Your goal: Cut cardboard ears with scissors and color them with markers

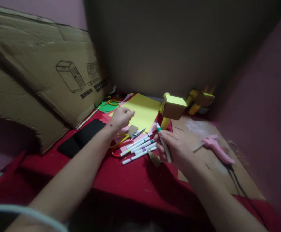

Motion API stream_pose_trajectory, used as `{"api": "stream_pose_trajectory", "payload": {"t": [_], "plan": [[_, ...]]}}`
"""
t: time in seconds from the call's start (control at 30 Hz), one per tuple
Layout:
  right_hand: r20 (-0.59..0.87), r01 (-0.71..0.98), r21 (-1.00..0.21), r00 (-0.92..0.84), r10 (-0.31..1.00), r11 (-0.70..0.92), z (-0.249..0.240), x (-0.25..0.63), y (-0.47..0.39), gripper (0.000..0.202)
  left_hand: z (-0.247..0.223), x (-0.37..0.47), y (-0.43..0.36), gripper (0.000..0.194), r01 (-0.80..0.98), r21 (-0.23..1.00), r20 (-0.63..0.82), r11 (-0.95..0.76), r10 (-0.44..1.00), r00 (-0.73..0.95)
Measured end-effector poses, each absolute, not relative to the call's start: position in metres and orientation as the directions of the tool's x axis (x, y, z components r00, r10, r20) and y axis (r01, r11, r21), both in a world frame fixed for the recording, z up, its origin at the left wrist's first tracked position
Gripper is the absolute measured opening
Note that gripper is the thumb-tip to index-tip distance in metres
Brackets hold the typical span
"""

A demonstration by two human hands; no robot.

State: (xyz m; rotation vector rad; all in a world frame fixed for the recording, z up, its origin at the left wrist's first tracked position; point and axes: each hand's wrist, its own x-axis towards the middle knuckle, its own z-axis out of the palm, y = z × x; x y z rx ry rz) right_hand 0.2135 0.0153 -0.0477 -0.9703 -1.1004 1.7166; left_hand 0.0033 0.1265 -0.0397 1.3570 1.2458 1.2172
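My right hand (170, 146) is wrapped round a thick white marker (165, 146) with a teal collar, its tip pointing up and away from me. Over the yellow paper sheet (140, 108), my left hand (122, 118) is closed with its fingertips together; whatever they hold, if anything, is too small to make out. Between my hands several white markers (139, 149) lie in a loose row. Beside them are scissors with red and yellow handles (124, 141). Just beyond my right hand stands a cardboard and yellow figure (174, 106).
A pink hot glue gun (218, 148) with a black cord rests on a cardboard sheet (191, 129) at right. A second yellow figure (200, 100) stands behind. Large cardboard (46, 64) leans at left, near a black flat object (82, 137). Red cloth (128, 180) covers the table.
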Motion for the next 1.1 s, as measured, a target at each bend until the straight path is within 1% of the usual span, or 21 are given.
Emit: {"api": "stream_pose_trajectory", "payload": {"t": [0.07, 0.17, 0.23, 0.33, 0.43, 0.5, 0.53, 0.57, 0.6, 0.67, 0.73, 0.8, 0.83, 0.9, 0.93, 0.97, 1.0, 1.03, 1.07, 1.1], "plan": [[-0.093, -0.324, -0.927, -0.289, 0.953, -0.189, -0.047, 0.219, 0.021, 0.023, -0.054, 0.003, 0.129, 0.016, 0.209, 0.976, 0.05, -0.058, 0.998, 0.044], [-0.089, -0.326, -0.934, -0.181, 0.979, -0.145, -0.048, 0.225, 0.025, 0.028, -0.066, -0.006, 0.133, 0.007, 0.323, 0.945, 0.019, -0.039, 0.998, 0.063], [-0.09, -0.324, -0.937, -0.14, 0.986, -0.132, -0.05, 0.228, 0.024, 0.031, -0.067, -0.016, 0.137, 0.009, 0.385, 0.921, 0.027, -0.054, 0.997, 0.076], [-0.062, -0.346, -0.933, -0.11, 0.992, -0.097, -0.052, 0.229, 0.022, 0.029, -0.06, -0.025, 0.139, 0.018, 0.443, 0.885, 0.124, -0.139, 0.99, 0.064], [-0.051, -0.373, -0.925, -0.076, 0.996, -0.076, -0.052, 0.229, 0.022, 0.027, -0.047, -0.018, 0.125, 0.017, 0.442, 0.859, 0.265, -0.258, 0.963, 0.047], [-0.064, -0.421, -0.903, -0.058, 0.996, -0.082, -0.051, 0.229, 0.022, 0.025, -0.039, -0.003, 0.106, 0.016, 0.408, 0.848, 0.319, -0.34, 0.94, 0.12], [-0.074, -0.451, -0.888, -0.055, 0.996, -0.091, -0.05, 0.229, 0.022, 0.024, -0.037, 0.006, 0.096, 0.022, 0.366, 0.844, 0.334, -0.392, 0.918, 0.212], [-0.085, -0.48, -0.871, -0.055, 0.995, -0.101, -0.05, 0.228, 0.022, 0.025, -0.036, 0.016, 0.085, 0.033, 0.28, 0.812, 0.4, -0.512, 0.837, 0.372], [-0.099, -0.506, -0.855, -0.063, 0.993, -0.117, -0.049, 0.228, 0.021, 0.025, -0.037, 0.025, 0.075, 0.038, 0.239, 0.755, 0.437, -0.611, 0.74, 0.512], [-0.124, -0.55, -0.82, -0.099, 0.987, -0.159, -0.049, 0.225, 0.02, 0.025, -0.043, 0.04, 0.061, 0.042, 0.199, 0.644, 0.48, -0.739, 0.593, 0.647], [-0.145, -0.585, -0.786, -0.14, 0.979, -0.2, -0.052, 0.222, 0.018, 0.026, -0.051, 0.05, 0.055, 0.045, 0.17, 0.543, 0.549, -0.822, 0.501, 0.669], [-0.132, -0.597, -0.774, -0.175, 0.976, -0.211, -0.055, 0.221, 0.017, 0.027, -0.057, 0.053, 0.053, 0.043, 0.165, 0.486, 0.61, -0.858, 0.469, 0.639], [-0.117, -0.582, -0.785, -0.198, 0.973, -0.213, -0.057, 0.221, 0.016, 0.027, -0.058, 0.052, 0.052, 0.04, 0.173, 0.482, 0.628, -0.859, 0.476, 0.616], [-0.108, -0.475, -0.854, -0.237, 0.966, -0.212, -0.06, 0.224, 0.013, 0.028, -0.055, 0.05, 0.049, 0.031, 0.199, 0.519, 0.641, -0.831, 0.533, 0.552], [-0.119, -0.361, -0.911, -0.231, 0.966, -0.199, -0.062, 0.227, 0.011, 0.027, -0.051, 0.049, 0.047, 0.027, 0.211, 0.56, 0.642, -0.801, 0.58, 0.502], [-0.129, -0.194, -0.966, -0.202, 0.971, -0.169, -0.064, 0.23, 0.009, 0.025, -0.048, 0.048, 0.044, 0.024, 0.217, 0.614, 0.635, -0.759, 0.638, 0.435], [-0.119, 0.013, -0.993, -0.158, 0.98, -0.118, -0.065, 0.232, 0.007, 0.022, -0.044, 0.048, 0.042, 0.022, 0.208, 0.68, 0.617, -0.703, 0.702, 0.356], [-0.076, 0.231, -0.972, -0.117, 0.99, -0.048, -0.067, 0.235, 0.004, 0.018, -0.04, 0.048, 0.04, 0.02, 0.178, 0.75, 0.585, -0.638, 0.764, 0.273], [-0.009, 0.428, -0.903, -0.105, 0.994, 0.037, -0.068, 0.236, 0.002, 0.016, -0.037, 0.048, 0.039, 0.019, 0.133, 0.811, 0.541, -0.569, 0.817, 0.199], [0.057, 0.576, -0.808, -0.129, 0.99, 0.122, -0.07, 0.237, -0.001, 0.015, -0.034, 0.048, 0.039, 0.017, 0.073, 0.857, 0.498, -0.51, 0.856, 0.136]]}}
